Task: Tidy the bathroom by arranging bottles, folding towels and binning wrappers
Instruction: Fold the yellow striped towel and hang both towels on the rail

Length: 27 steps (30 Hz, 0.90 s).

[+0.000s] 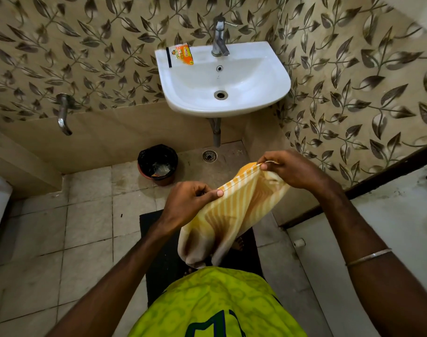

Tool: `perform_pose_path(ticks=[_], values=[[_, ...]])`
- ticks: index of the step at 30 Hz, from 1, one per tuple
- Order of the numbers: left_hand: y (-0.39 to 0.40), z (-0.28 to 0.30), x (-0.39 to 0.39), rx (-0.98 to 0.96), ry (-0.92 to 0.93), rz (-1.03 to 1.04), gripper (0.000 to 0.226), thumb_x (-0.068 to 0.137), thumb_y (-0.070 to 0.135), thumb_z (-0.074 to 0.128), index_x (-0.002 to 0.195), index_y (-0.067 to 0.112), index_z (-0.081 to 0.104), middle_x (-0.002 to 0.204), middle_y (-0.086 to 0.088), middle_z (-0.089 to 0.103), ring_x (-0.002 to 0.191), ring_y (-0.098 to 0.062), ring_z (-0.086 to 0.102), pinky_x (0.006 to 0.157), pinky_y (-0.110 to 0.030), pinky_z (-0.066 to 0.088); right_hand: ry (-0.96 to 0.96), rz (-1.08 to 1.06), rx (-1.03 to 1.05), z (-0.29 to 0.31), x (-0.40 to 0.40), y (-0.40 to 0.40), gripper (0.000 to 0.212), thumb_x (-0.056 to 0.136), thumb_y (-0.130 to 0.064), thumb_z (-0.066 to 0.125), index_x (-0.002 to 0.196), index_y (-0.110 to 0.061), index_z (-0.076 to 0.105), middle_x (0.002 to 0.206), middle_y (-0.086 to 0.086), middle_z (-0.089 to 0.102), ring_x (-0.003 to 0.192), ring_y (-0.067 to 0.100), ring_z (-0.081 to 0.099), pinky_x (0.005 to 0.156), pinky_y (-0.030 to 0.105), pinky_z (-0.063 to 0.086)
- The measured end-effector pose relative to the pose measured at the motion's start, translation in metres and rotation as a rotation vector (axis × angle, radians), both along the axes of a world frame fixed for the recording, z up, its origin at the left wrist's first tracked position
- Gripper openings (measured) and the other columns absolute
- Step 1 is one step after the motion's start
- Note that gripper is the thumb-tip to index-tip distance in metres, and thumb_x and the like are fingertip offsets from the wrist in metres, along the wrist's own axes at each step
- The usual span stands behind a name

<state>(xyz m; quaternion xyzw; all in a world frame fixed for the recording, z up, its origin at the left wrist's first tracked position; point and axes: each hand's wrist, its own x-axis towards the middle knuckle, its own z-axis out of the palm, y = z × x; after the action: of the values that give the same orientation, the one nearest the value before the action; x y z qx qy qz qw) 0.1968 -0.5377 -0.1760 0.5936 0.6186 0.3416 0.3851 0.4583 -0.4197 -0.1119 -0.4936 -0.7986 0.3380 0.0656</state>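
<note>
While both hands pinch the top hem, the towel (231, 210) hangs free at waist height, likely held so to find an edge for folding. Left hand (188, 200) and right hand (290, 170) fingers grasp cloth. A wrapper (183, 54) waits on the sink (268, 76); the bin (157, 164) stands below.

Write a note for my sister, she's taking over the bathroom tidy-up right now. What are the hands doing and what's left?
Left hand: pinches the top edge of the yellow striped towel.
Right hand: pinches the same edge further along, so the towel hangs in the air between both hands, above the dark mat.
Orange wrapper: lies on the sink ledge, left of the tap, beside a thin black strip.
Bin: on the floor below the sink, some rubbish inside.
Done: towel picked up.
Left: fold the towel and put it away, bin the wrapper. No bottles in view.
</note>
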Motion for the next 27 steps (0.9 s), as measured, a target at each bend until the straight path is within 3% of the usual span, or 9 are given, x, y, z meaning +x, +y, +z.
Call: perform_pose_path(ticks=[3, 6, 8, 11, 13, 16, 18, 27], values=[[0.001, 0.003, 0.004, 0.017, -0.021, 0.006, 0.037, 0.078, 0.063, 0.068, 0.074, 0.027, 0.076, 0.071, 0.006, 0.074, 0.064, -0.014, 0.07, 0.061, -0.051, 0.056, -0.044, -0.01, -0.024, -0.005, 0.003, 0.0, 0.012, 0.099, -0.025, 0.062, 0.105, -0.028, 0.072, 0.1, -0.008, 0.07, 0.096, 0.015, 0.066, 0.081, 0.039, 0.054], [0.003, 0.005, 0.008, 0.037, -0.001, 0.0, 0.019, 0.084, 0.048, 0.073, 0.072, 0.033, 0.073, 0.07, 0.008, 0.074, 0.064, -0.011, 0.07, 0.061, -0.05, 0.056, -0.052, 0.051, -0.13, -0.009, -0.001, -0.006, 0.025, 0.1, -0.023, 0.06, 0.121, -0.031, 0.069, 0.12, -0.005, 0.069, 0.111, 0.014, 0.063, 0.094, 0.043, 0.054], [0.004, 0.004, 0.01, 0.034, -0.004, -0.007, 0.019, 0.085, 0.046, 0.073, 0.077, 0.029, 0.076, 0.071, 0.005, 0.074, 0.064, -0.014, 0.069, 0.06, -0.05, 0.055, -0.015, 0.108, -0.199, -0.009, -0.009, -0.016, 0.041, 0.1, -0.019, 0.06, 0.137, -0.037, 0.058, 0.136, -0.005, 0.061, 0.122, 0.013, 0.057, 0.102, 0.041, 0.05], [0.004, 0.006, 0.013, 0.051, -0.004, -0.053, 0.029, 0.083, 0.053, 0.071, 0.082, 0.025, 0.077, 0.069, 0.0, 0.072, 0.062, -0.023, 0.066, 0.056, -0.05, 0.052, 0.045, 0.211, -0.266, -0.012, -0.028, -0.034, 0.052, 0.1, -0.019, 0.059, 0.144, -0.044, 0.047, 0.143, -0.009, 0.055, 0.127, 0.008, 0.052, 0.105, 0.034, 0.046], [0.004, 0.008, 0.016, 0.061, -0.003, -0.085, 0.031, 0.082, 0.057, 0.07, 0.082, 0.027, 0.077, 0.067, 0.0, 0.07, 0.06, -0.024, 0.062, 0.053, -0.05, 0.05, 0.058, 0.26, -0.276, -0.015, -0.04, -0.043, 0.045, 0.1, -0.023, 0.059, 0.141, -0.04, 0.052, 0.14, -0.011, 0.058, 0.124, 0.005, 0.054, 0.103, 0.032, 0.047], [0.005, 0.008, 0.015, 0.052, 0.002, -0.094, 0.047, 0.075, 0.073, 0.065, 0.082, 0.028, 0.078, 0.069, 0.001, 0.072, 0.061, -0.025, 0.065, 0.054, -0.049, 0.051, 0.026, 0.247, -0.184, -0.018, -0.046, -0.042, 0.02, 0.1, -0.029, 0.059, 0.118, -0.031, 0.069, 0.113, -0.009, 0.071, 0.105, 0.006, 0.064, 0.093, 0.044, 0.055], [0.005, 0.006, 0.013, 0.042, 0.008, -0.099, 0.052, 0.075, 0.075, 0.064, 0.083, 0.025, 0.078, 0.071, 0.0, 0.073, 0.063, -0.027, 0.066, 0.055, -0.051, 0.052, 0.012, 0.237, -0.146, -0.015, -0.046, -0.04, 0.015, 0.1, -0.027, 0.059, 0.109, -0.027, 0.072, 0.103, -0.009, 0.072, 0.097, 0.005, 0.065, 0.088, 0.045, 0.056], [0.002, 0.008, 0.01, -0.007, 0.007, -0.073, 0.025, 0.084, 0.045, 0.074, 0.088, 0.021, 0.08, 0.077, 0.005, 0.076, 0.071, -0.018, 0.072, 0.064, -0.051, 0.057, 0.007, 0.184, -0.095, -0.02, -0.036, -0.027, 0.011, 0.099, -0.028, 0.062, 0.1, -0.031, 0.072, 0.094, -0.011, 0.073, 0.09, 0.005, 0.067, 0.082, 0.045, 0.057]])
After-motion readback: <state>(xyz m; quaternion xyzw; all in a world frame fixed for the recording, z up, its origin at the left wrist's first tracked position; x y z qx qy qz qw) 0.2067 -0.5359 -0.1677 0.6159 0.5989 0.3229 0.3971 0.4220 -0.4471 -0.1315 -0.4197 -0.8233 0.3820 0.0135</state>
